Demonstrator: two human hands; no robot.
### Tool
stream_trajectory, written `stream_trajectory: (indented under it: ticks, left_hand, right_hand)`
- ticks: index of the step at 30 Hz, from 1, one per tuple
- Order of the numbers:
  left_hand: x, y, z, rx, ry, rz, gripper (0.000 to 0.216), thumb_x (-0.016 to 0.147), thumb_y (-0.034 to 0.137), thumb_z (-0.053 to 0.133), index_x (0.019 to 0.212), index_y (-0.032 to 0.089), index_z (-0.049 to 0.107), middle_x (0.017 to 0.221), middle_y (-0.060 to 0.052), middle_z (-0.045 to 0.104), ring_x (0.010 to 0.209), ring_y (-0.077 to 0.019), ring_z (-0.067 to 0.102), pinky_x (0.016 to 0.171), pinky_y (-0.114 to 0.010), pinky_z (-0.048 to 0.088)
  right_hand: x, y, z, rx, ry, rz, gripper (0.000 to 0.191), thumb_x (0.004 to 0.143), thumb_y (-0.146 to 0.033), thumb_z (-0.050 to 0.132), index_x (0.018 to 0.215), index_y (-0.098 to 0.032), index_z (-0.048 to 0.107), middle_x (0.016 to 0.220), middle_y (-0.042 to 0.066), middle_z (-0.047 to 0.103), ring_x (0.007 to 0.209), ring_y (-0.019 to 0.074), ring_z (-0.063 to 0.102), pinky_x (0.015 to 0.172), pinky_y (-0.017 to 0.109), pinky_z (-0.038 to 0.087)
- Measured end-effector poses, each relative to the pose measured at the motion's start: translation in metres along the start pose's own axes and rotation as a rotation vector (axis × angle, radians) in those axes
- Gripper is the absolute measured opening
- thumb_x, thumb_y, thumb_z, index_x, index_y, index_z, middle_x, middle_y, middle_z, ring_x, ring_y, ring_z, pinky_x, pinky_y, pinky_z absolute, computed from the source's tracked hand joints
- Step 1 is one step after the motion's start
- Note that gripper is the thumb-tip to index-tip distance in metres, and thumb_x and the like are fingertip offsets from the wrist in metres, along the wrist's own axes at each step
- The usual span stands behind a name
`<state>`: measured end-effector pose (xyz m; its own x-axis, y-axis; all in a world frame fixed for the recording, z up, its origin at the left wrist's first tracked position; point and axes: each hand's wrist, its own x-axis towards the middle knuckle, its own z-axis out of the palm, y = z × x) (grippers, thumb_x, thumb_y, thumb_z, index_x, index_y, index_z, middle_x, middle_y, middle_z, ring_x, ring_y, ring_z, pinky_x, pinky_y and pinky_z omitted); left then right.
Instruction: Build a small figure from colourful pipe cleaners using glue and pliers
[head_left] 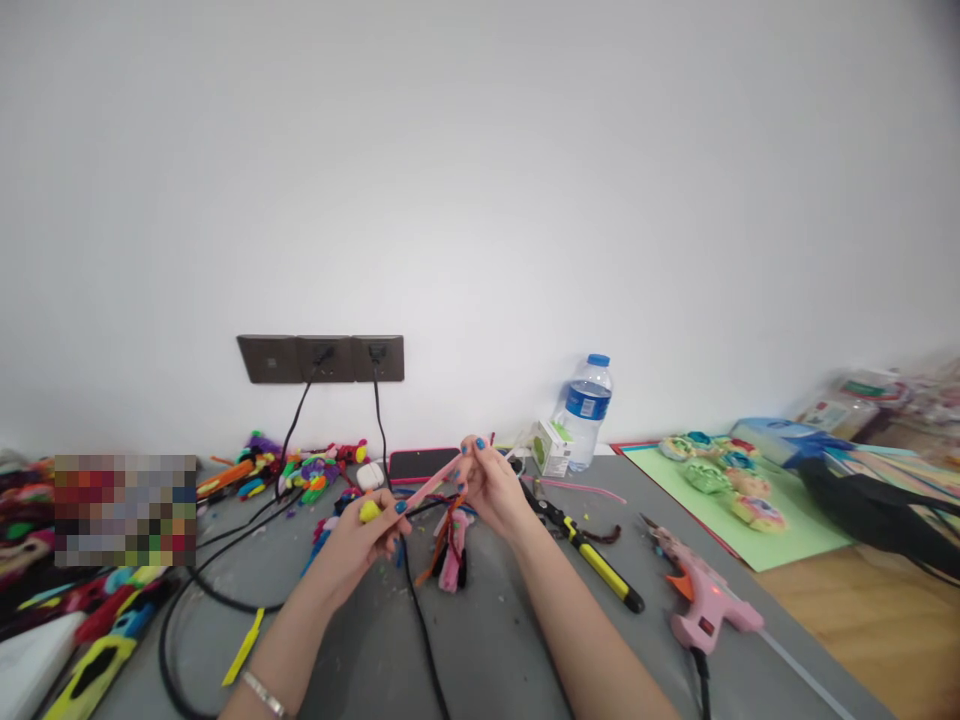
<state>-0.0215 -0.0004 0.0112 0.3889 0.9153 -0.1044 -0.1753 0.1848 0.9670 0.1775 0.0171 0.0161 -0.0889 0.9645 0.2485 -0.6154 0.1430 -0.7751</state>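
Note:
My left hand (358,545) pinches the lower end of a pink pipe cleaner (433,484), with a small yellow fuzzy piece (369,511) at its thumb. The upper end of the strand is closed in the fingers of my right hand (491,487), higher and to the right. Between the hands the strand runs slanting and fairly straight above the grey table (495,650). Below my right hand lies a bundle of pink, orange and dark red pipe cleaners (452,560). Another pink pipe cleaner (581,488) rests on the table behind my right wrist.
Yellow-and-black pliers (600,570) and a pink glue gun (709,600) lie at right. A water bottle (589,415) and small box (552,447) stand near the wall. Black cables (420,620) cross the table. Colourful pipe-cleaner pieces (315,475) crowd the left; green paper (806,530) holds flowers.

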Motion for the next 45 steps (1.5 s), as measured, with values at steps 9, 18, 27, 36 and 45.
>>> stream_trajectory:
  ticks: [9, 18, 27, 36, 45]
  left_hand:
    - [-0.005, 0.006, -0.001, -0.002, -0.012, -0.026, 0.037, 0.069, 0.043, 0.077, 0.068, 0.017, 0.050, 0.062, 0.001, 0.063, 0.048, -0.0058, 0.046, 0.048, -0.017, 0.036]
    - [-0.006, 0.003, -0.001, 0.022, -0.049, -0.040, 0.034, 0.070, 0.042, 0.076, 0.069, 0.018, 0.053, 0.061, 0.001, 0.064, 0.049, -0.0075, 0.049, 0.048, -0.018, 0.037]
    - [-0.006, 0.005, 0.003, 0.046, -0.042, 0.004, 0.036, 0.072, 0.045, 0.074, 0.067, 0.017, 0.051, 0.061, 0.001, 0.063, 0.047, -0.0067, 0.046, 0.046, -0.018, 0.034]
    - [-0.002, 0.007, 0.009, 0.044, 0.157, 0.150, 0.039, 0.065, 0.047, 0.077, 0.063, 0.017, 0.051, 0.058, 0.000, 0.063, 0.045, -0.0070, 0.044, 0.044, -0.018, 0.035]
    - [-0.001, -0.001, 0.012, -0.013, -0.002, 0.072, 0.036, 0.070, 0.047, 0.074, 0.068, 0.017, 0.054, 0.062, 0.001, 0.061, 0.047, -0.0077, 0.050, 0.048, -0.020, 0.042]
  right_hand:
    - [-0.002, -0.009, -0.005, 0.070, 0.117, 0.017, 0.035, 0.068, -0.046, 0.078, 0.083, -0.020, 0.060, 0.074, 0.002, 0.071, 0.059, 0.0121, 0.056, 0.062, 0.026, 0.047]
    - [0.003, -0.005, -0.008, -0.146, 0.128, -0.141, 0.035, 0.079, -0.051, 0.065, 0.090, -0.017, 0.064, 0.047, -0.007, 0.041, 0.047, 0.0104, 0.035, 0.052, 0.025, 0.034]
    - [0.003, -0.005, -0.006, -0.181, 0.209, -0.202, 0.036, 0.076, -0.055, 0.066, 0.080, -0.019, 0.061, 0.042, -0.008, 0.038, 0.043, 0.0100, 0.031, 0.049, 0.025, 0.031]
    - [0.005, 0.002, -0.007, -0.215, 0.229, -0.236, 0.036, 0.079, -0.054, 0.064, 0.089, -0.020, 0.063, 0.051, -0.006, 0.045, 0.044, 0.0088, 0.035, 0.046, 0.023, 0.033]
    - [-0.001, 0.007, -0.003, -0.195, -0.015, 0.022, 0.035, 0.074, -0.049, 0.072, 0.087, -0.016, 0.068, 0.056, -0.005, 0.050, 0.043, 0.0058, 0.040, 0.040, 0.019, 0.029]
